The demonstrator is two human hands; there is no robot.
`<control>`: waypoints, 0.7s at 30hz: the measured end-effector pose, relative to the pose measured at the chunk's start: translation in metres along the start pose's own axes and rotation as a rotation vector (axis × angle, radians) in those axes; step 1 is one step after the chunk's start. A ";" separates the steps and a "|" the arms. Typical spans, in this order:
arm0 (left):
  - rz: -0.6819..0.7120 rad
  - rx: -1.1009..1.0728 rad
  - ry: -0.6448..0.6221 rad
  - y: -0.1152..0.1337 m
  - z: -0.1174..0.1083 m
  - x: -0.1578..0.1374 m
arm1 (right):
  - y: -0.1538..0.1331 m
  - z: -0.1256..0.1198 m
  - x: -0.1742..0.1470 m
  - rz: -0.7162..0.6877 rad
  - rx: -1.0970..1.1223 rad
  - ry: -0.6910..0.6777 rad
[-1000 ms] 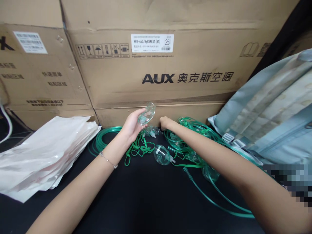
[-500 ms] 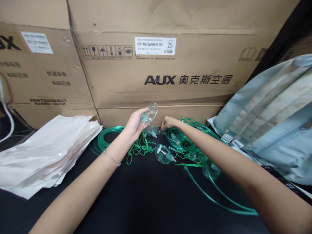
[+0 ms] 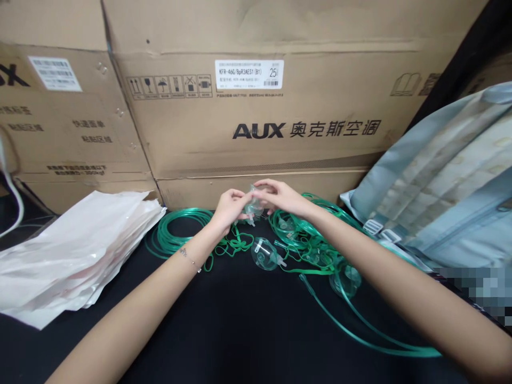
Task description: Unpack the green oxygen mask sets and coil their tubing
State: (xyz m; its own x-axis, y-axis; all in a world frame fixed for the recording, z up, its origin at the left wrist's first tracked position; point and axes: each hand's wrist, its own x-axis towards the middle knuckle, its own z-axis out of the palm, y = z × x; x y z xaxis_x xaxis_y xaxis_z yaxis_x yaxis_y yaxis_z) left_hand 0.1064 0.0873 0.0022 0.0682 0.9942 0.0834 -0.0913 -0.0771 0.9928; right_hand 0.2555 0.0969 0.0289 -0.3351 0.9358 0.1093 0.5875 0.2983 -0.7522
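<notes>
A clear oxygen mask (image 3: 253, 205) is between my two hands, close to the cardboard box. My left hand (image 3: 231, 208) is closed on its left side. The fingers of my right hand (image 3: 280, 196) are closed at its upper right edge, partly hiding it. Green elastic straps (image 3: 237, 243) lie just below my left hand. Another clear mask (image 3: 264, 255) rests on the black surface nearer to me. Beneath and beyond my right forearm, green tubing (image 3: 304, 226) lies tangled with more masks, one of them a clear mask (image 3: 344, 280) at the near side.
Coiled green tubing (image 3: 170, 232) lies left of my left hand. A stack of white packets (image 3: 80, 250) is at the left. Large cardboard boxes (image 3: 192, 149) form a wall behind. A pale blue backpack (image 3: 448, 186) stands at the right. A loose tube (image 3: 340, 325) curves across the black surface.
My right hand has left the tangled tubing, moving up and left to the mask. My left hand has lowered the mask slightly, and both hands now meet at it.
</notes>
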 end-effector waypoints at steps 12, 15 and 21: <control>0.309 0.888 -0.378 -0.028 -0.002 0.042 | 0.034 -0.021 0.008 0.301 -0.001 0.093; 0.320 1.035 -0.455 -0.038 -0.016 0.044 | 0.039 -0.014 0.018 0.301 -0.122 0.081; 0.370 1.144 -0.504 -0.043 -0.037 0.050 | 0.037 0.012 0.035 0.184 -0.377 0.000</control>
State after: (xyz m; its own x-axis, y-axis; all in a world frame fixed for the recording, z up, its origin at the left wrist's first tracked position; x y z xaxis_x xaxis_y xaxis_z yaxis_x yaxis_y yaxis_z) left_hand 0.0773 0.1435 -0.0394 0.6073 0.7820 0.1405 0.6905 -0.6070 0.3934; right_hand 0.2565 0.1387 -0.0027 -0.1990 0.9800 -0.0045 0.8662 0.1737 -0.4685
